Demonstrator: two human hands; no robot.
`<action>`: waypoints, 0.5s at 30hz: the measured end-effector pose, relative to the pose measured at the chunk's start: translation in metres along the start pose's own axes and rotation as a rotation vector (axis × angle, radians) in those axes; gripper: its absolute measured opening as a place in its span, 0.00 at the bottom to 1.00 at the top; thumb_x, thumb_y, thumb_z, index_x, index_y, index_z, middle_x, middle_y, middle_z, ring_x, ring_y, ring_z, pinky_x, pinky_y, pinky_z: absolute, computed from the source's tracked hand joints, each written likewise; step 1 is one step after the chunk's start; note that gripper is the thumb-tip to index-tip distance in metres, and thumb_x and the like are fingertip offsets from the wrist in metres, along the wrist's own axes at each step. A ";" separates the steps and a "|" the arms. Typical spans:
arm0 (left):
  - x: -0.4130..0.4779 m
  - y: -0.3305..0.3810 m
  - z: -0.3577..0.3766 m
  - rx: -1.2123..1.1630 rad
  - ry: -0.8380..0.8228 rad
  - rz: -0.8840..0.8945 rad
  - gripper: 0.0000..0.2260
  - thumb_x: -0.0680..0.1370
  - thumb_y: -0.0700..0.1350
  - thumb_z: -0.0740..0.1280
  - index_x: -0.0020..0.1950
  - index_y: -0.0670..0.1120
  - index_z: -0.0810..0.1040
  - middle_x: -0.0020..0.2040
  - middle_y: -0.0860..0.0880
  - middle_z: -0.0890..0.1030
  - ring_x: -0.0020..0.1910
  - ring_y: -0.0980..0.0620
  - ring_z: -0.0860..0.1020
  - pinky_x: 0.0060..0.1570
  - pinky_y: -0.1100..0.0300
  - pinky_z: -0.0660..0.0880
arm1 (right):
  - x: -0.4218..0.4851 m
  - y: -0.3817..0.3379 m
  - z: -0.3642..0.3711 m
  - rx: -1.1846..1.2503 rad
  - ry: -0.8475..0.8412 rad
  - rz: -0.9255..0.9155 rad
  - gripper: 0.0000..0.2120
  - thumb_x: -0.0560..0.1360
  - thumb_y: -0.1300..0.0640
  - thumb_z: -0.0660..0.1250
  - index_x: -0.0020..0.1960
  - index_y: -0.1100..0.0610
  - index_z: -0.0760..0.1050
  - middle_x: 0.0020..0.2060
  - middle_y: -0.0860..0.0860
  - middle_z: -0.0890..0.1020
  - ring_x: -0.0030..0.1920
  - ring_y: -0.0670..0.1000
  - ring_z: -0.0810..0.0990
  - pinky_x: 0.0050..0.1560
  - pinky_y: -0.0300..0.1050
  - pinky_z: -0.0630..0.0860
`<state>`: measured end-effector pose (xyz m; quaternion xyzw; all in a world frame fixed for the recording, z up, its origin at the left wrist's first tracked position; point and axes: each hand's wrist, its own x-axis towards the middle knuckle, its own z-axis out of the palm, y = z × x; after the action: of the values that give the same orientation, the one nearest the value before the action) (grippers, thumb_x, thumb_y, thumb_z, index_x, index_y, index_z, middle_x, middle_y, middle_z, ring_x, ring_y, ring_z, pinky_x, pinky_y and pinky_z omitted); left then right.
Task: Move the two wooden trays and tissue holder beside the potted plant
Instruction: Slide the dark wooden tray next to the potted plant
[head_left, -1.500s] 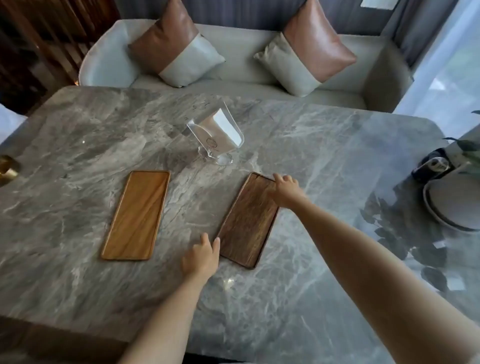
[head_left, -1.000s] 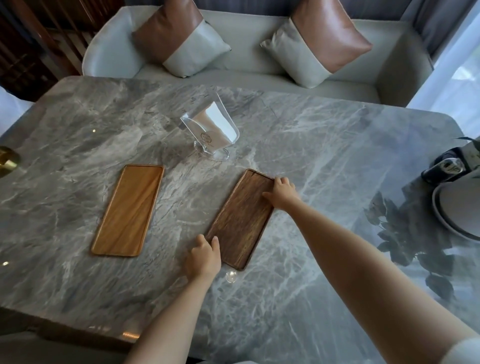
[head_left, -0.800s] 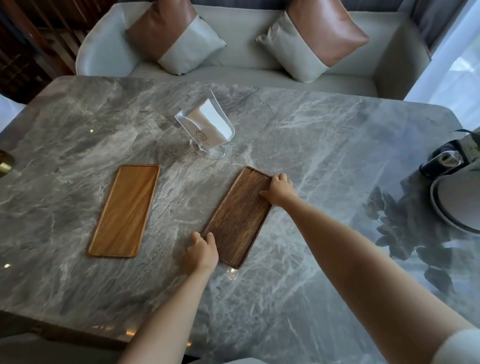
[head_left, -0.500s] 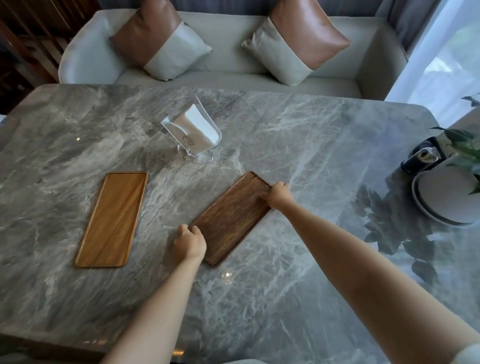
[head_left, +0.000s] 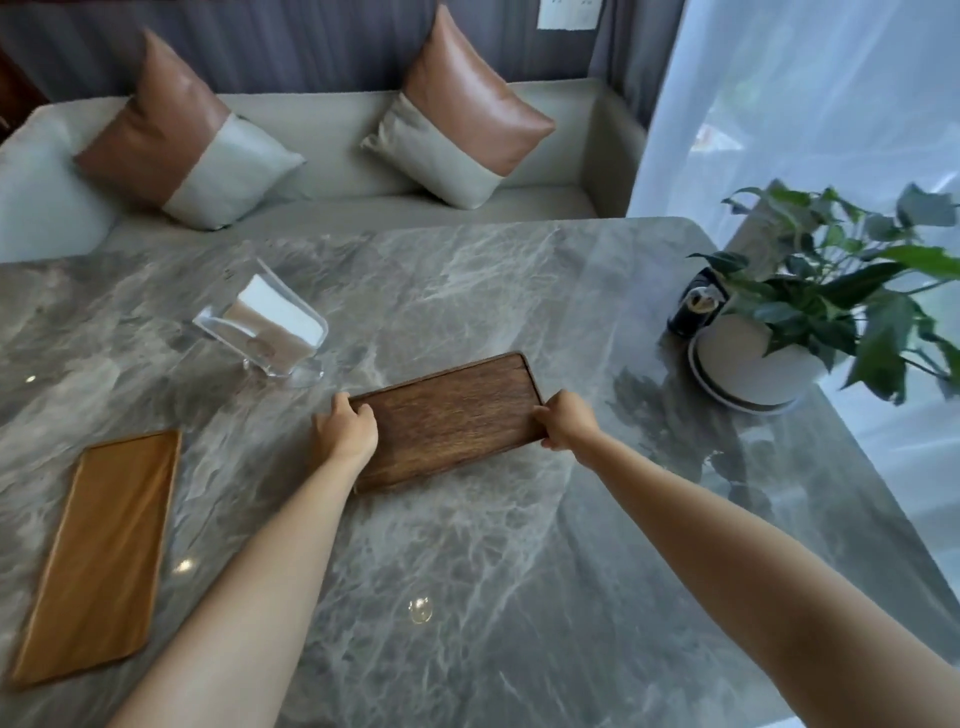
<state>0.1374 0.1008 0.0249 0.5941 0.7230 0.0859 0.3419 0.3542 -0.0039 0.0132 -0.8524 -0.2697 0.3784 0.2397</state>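
Note:
A dark wooden tray (head_left: 449, 415) lies crosswise at the middle of the marble table (head_left: 493, 571). My left hand (head_left: 345, 428) grips its left short end and my right hand (head_left: 566, 418) grips its right short end. A lighter wooden tray (head_left: 98, 551) rests flat near the table's left edge. Behind the dark tray, to the left, stands a clear tissue holder (head_left: 270, 327) with white tissues in it. The potted plant (head_left: 810, 312) in a white pot stands at the table's right side, apart from the dark tray.
A small dark device (head_left: 693, 304) sits just left of the pot. Behind the table is a grey sofa (head_left: 332, 156) with two brown-and-grey cushions. A sheer white curtain (head_left: 810, 104) hangs at the right. Bare marble lies between the dark tray and the pot.
Both hands have turned the dark tray from lengthwise to crosswise and shifted it to the right. The view has swung right, bringing the whole plant into sight. The light tray and tissue holder stayed put.

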 end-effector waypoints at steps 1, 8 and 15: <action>0.002 0.011 0.003 0.028 -0.012 0.024 0.19 0.80 0.46 0.56 0.71 0.46 0.65 0.70 0.35 0.65 0.70 0.38 0.65 0.70 0.48 0.61 | -0.003 0.007 -0.007 0.049 -0.005 0.019 0.14 0.77 0.59 0.60 0.33 0.59 0.65 0.29 0.56 0.73 0.25 0.54 0.75 0.21 0.41 0.70; 0.005 0.088 0.040 0.184 -0.113 0.255 0.20 0.80 0.46 0.56 0.72 0.48 0.65 0.71 0.38 0.64 0.71 0.40 0.63 0.70 0.49 0.61 | -0.028 0.059 -0.046 0.366 0.055 0.112 0.05 0.79 0.57 0.59 0.50 0.57 0.65 0.41 0.55 0.74 0.26 0.50 0.75 0.18 0.38 0.74; -0.009 0.153 0.099 0.318 -0.246 0.440 0.21 0.79 0.46 0.55 0.74 0.49 0.62 0.73 0.39 0.63 0.72 0.39 0.62 0.71 0.48 0.61 | -0.043 0.108 -0.069 0.524 0.105 0.207 0.06 0.80 0.57 0.57 0.45 0.58 0.63 0.32 0.56 0.75 0.21 0.50 0.75 0.17 0.40 0.75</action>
<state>0.3194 0.1074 0.0351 0.7887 0.5344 -0.0290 0.3025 0.4132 -0.1251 0.0104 -0.8029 -0.0616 0.4128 0.4255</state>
